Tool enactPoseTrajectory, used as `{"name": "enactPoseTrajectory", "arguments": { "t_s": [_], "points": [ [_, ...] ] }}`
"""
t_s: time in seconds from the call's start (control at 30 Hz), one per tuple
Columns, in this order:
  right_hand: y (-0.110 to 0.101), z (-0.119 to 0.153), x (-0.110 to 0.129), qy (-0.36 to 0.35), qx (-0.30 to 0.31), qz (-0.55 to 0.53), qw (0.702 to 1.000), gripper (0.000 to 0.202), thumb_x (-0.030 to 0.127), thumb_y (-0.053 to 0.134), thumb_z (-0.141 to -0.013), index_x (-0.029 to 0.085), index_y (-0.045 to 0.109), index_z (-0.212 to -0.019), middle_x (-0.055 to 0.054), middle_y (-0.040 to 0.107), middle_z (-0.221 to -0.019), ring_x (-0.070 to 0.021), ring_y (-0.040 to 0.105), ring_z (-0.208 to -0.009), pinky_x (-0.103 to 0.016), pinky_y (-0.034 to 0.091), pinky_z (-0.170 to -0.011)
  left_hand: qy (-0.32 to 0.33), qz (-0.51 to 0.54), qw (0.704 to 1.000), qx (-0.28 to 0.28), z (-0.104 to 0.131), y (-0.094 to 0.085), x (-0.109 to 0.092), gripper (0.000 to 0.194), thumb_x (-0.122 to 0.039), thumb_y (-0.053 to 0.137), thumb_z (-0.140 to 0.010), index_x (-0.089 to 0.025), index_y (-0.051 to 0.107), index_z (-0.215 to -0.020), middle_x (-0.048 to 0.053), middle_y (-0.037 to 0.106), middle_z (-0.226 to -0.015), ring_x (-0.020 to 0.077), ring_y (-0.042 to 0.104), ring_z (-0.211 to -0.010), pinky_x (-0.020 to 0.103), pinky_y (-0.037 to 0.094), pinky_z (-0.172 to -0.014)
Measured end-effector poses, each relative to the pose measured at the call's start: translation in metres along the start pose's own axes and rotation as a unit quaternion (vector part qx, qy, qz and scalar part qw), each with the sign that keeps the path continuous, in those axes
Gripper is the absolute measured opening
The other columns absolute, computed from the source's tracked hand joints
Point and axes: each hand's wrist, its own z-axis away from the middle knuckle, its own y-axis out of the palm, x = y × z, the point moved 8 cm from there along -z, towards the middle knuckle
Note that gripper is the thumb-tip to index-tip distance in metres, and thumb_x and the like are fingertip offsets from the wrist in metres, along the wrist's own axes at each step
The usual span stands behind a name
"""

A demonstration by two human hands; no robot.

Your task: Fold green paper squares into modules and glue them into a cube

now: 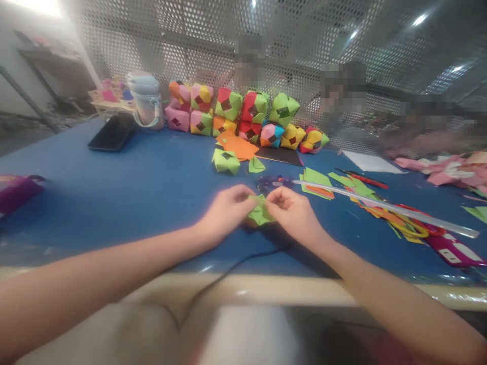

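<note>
A green folded paper piece is held between both hands near the front middle of the blue table. My left hand pinches its left side, thumb and fingers closed on it. On the other side my right hand grips the piece with bent fingertips. Just behind the hands lies a purple glue gun with a long clear glue stick. Farther back sit a green paper cube and a small green folded piece.
Stacked colourful paper cubes line the back beside a white cup and a black phone. Orange sheets lie before them. Right: green paper squares, scissors, a magenta object. A dark cable crosses the front edge.
</note>
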Motion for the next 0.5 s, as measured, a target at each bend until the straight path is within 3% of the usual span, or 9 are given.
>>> {"name": "enactPoseTrajectory", "arguments": {
  "t_s": [0.5],
  "points": [
    [0.0061, 0.0019, 0.0019, -0.044, 0.034, -0.009, 0.998, 0.005, 0.021, 0.056, -0.075, 0.020, 0.055, -0.079, 0.003, 0.058, -0.067, -0.0094, 0.054, -0.059, -0.021, 0.046, -0.054, 0.026, -0.078, 0.996, -0.018, -0.0034, -0.0083, -0.0015, 0.006, -0.018, 0.055, -0.073, -0.014, 0.059, -0.074, -0.002, 0.059, -0.063, 0.0102, 0.060, -0.053, 0.022, 0.051, -0.051]
  ]
}}
